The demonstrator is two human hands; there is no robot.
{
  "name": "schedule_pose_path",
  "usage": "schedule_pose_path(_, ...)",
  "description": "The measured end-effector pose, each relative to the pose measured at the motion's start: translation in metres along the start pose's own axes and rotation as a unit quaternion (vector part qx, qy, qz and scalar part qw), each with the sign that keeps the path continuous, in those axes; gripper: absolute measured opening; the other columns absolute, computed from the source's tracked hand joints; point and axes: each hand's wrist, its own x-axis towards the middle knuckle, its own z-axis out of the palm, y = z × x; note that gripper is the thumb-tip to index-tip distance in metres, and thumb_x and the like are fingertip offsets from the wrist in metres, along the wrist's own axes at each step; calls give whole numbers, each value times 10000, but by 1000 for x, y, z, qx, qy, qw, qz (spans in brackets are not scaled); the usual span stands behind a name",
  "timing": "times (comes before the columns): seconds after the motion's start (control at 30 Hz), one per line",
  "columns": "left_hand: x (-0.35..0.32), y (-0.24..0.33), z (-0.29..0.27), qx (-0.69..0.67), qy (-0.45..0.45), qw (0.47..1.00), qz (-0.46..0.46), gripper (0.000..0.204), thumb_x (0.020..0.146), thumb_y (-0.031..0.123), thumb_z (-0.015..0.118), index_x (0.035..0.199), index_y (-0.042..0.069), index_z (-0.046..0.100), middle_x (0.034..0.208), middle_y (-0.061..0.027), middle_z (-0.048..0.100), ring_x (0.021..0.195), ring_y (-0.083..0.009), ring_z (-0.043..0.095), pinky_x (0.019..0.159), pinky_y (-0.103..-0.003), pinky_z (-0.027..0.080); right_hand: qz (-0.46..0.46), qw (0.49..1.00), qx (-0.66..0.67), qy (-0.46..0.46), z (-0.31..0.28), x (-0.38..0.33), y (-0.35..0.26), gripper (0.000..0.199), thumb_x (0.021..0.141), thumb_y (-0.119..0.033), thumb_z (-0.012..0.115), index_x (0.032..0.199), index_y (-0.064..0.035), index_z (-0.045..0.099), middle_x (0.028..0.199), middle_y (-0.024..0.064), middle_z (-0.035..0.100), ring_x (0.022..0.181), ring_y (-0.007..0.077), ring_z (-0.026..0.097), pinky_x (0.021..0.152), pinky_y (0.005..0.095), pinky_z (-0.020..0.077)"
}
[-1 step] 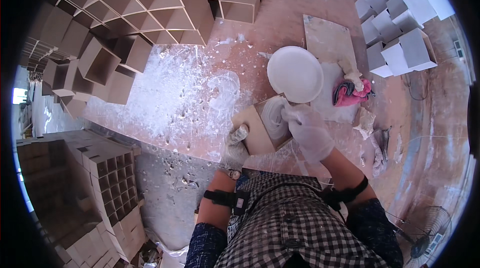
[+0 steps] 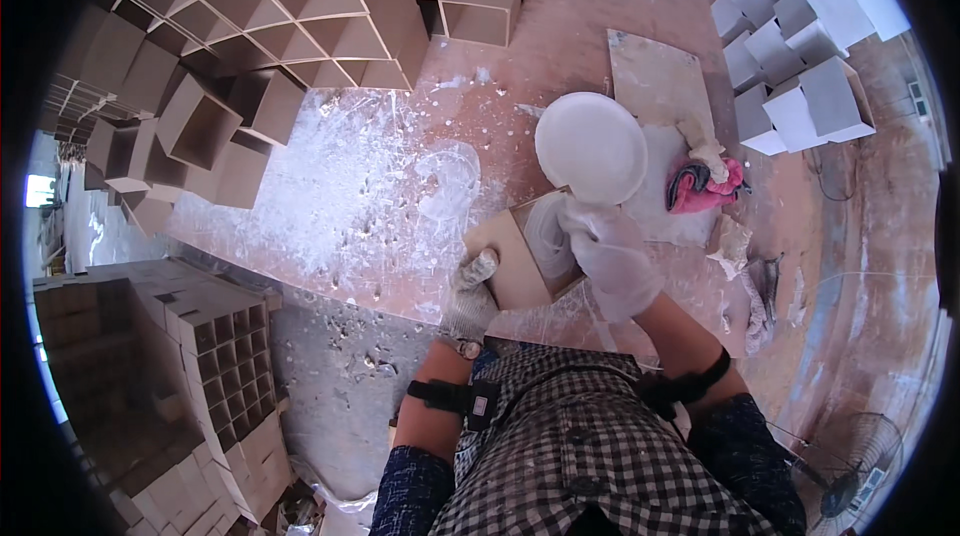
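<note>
A small tan fibreboard box (image 2: 510, 261) is held tilted over the worktable, close to my body. My left hand (image 2: 472, 296), in a white knit glove, grips its left side, with the thumb on the outer face. My right hand (image 2: 612, 254), in a loose translucent plastic glove, is at the box's right side, with its fingers bent. Beside those fingers, a white wet-looking smear (image 2: 547, 236) covers the box's darker face. Whatever the right fingers hold, if anything, is hidden. Just beyond the box lies a round white plate or lid (image 2: 591, 149).
Many tan boxes (image 2: 370, 26) stand stacked at the back left, and white ones (image 2: 838, 101) at the right. A flat board (image 2: 655, 76), a pink and dark cloth (image 2: 700, 186) and scraps lie right of the plate. A wire fan (image 2: 850, 481) stands at lower right.
My right hand and forearm have shifted slightly left and toward me along the smeared face. The left hand and the box look unmoved.
</note>
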Motion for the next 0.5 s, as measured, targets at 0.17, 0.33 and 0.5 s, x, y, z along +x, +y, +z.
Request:
schedule_pose_path(0.17, 0, 1, 3, 21, -8, 1000, -5, 738, 779, 300, 752, 1363, 3, 414, 1300, -177, 539, 1171, -348, 549, 1016, -512, 444, -34, 966, 226, 121, 31, 19, -25, 199, 817, 2, 588, 996, -19, 673, 946, 133, 651, 902, 252, 636, 839, 335, 499)
schedule_pose_path(0.33, 1, 1, -4, 30, -7, 1000, -8, 758, 754, 309, 780, 1347, -9, 432, 1292, -182, 543, 1164, -341, 554, 1009, -504, 453, -121, 958, 252, 59, 28, 14, -18, 183, 817, 16, 604, 982, -2, 683, 1018, 132, 665, 963, 258, 632, 866, 354, 499)
schedule_pose_path(0.5, 3, -4, -16, -9, 13, 1000, -1, 751, 750, 312, 780, 1331, -25, 443, 1282, -186, 549, 1152, -344, 562, 992, -498, 469, -238, 946, 129, -181, -14, -10, -11, 243, 813, 5, 596, 1042, -12, 675, 1075, 136, 654, 993, 287, 624, 888, 357, 491)
